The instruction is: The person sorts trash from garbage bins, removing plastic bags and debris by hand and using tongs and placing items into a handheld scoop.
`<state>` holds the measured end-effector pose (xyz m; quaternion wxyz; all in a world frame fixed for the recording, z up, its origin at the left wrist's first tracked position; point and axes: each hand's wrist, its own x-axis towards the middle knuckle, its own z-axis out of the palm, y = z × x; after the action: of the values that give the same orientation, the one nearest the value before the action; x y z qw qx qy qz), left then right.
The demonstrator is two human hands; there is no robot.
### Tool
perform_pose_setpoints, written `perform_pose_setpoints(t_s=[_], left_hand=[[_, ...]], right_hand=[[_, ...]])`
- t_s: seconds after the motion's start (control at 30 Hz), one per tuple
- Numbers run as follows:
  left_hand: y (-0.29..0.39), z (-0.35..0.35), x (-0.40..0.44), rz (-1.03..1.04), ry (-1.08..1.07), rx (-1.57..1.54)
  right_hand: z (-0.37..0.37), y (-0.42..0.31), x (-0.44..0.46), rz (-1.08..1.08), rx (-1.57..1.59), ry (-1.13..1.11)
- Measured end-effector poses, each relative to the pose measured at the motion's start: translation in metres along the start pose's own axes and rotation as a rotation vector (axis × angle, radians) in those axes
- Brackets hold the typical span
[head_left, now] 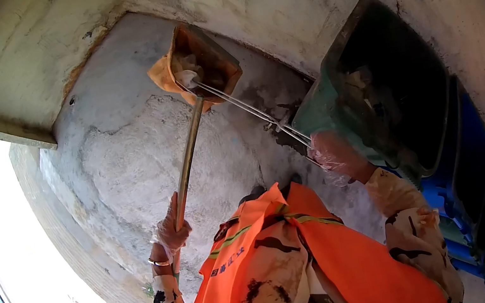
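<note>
My left hand [172,229], in a clear plastic glove, is wrapped round the long handle of an orange-brown dustpan [163,73]. The pan is off to the front, near the wall corner. Inside it lies pale, crumpled litter [188,69]. Long thin metal tongs [250,110] run from my gloved right hand [337,153] to the pan, and their tips reach the litter. I cannot tell whether the tips grip it. Close beside my right hand stands a green bin [327,102] with a dark open mouth and some litter visible inside.
Blue bins [449,200] stand beside the green bin on the right. Stained walls [269,5] meet in a corner behind the dustpan. The concrete floor [127,151] is rough, with a damp dark patch by the green bin. Bright outdoor ground lies at left.
</note>
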<state>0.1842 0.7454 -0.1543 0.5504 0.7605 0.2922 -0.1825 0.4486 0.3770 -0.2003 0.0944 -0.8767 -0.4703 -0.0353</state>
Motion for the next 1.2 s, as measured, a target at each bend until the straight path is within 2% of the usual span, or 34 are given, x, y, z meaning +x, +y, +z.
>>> perform_pose_setpoints(t_s=[0.03, 0.13, 0.23, 0.3, 0.47, 0.57, 0.6, 0.67, 0.7, 0.77, 0.83, 0.9, 0.97, 1.03, 1.1, 1.17, 1.2], left_hand=[[0.002, 0.0, -0.001, 0.001, -0.024, -0.006], [-0.006, -0.001, -0.001, -0.007, -0.086, -0.055], [-0.001, 0.003, -0.002, -0.02, -0.111, -0.038], [-0.001, 0.004, -0.003, -0.043, -0.093, -0.056], [-0.034, 0.007, 0.001, -0.009, -0.149, -0.202], [-0.047, 0.007, 0.005, -0.047, -0.02, -0.237], [-0.048, 0.007, 0.007, -0.054, -0.017, -0.243], [-0.047, 0.005, 0.01, -0.08, -0.032, -0.271], [-0.046, 0.005, 0.012, -0.093, -0.046, -0.286], [-0.044, 0.004, 0.018, -0.118, -0.071, -0.314], [-0.039, 0.002, 0.029, -0.147, -0.085, -0.349], [-0.033, 0.001, 0.044, -0.171, -0.096, -0.382], [-0.026, 0.001, 0.058, -0.193, -0.106, -0.408], [-0.024, 0.003, 0.065, -0.21, -0.108, -0.419], [-0.029, 0.006, 0.074, -0.217, -0.108, -0.405], [-0.037, 0.006, 0.085, -0.214, -0.132, -0.418], [-0.039, 0.007, 0.09, -0.213, -0.155, -0.432]], right_hand=[[0.009, 0.003, 0.02, -0.017, 0.049, 0.066], [0.036, 0.0, 0.084, -0.01, -0.12, 0.04], [0.092, 0.003, 0.111, -0.057, -0.245, 0.005], [0.104, 0.001, 0.117, -0.042, -0.261, -0.03], [0.075, 0.004, 0.078, 0.059, -0.217, -0.067], [0.034, -0.005, 0.029, 0.2, -0.169, -0.107], [0.016, -0.012, 0.014, 0.264, -0.153, -0.145], [-0.025, -0.021, -0.012, 0.324, -0.302, -0.468], [-0.072, -0.027, -0.016, 0.266, -0.155, -0.734], [-0.085, -0.041, -0.054, 0.549, -0.065, -0.443], [-0.086, -0.042, -0.091, 0.635, -0.07, -0.396], [-0.105, -0.042, -0.126, 0.653, 0.04, -0.328], [-0.14, -0.045, -0.157, 0.569, 0.218, -0.119], [-0.19, -0.048, -0.169, 0.65, 0.35, -0.323], [-0.221, -0.049, -0.189, 0.836, 0.447, -0.287], [-0.238, -0.053, -0.22, 0.893, 0.4, -0.122], [-0.266, -0.054, -0.214, 1.134, 0.51, -0.227]])
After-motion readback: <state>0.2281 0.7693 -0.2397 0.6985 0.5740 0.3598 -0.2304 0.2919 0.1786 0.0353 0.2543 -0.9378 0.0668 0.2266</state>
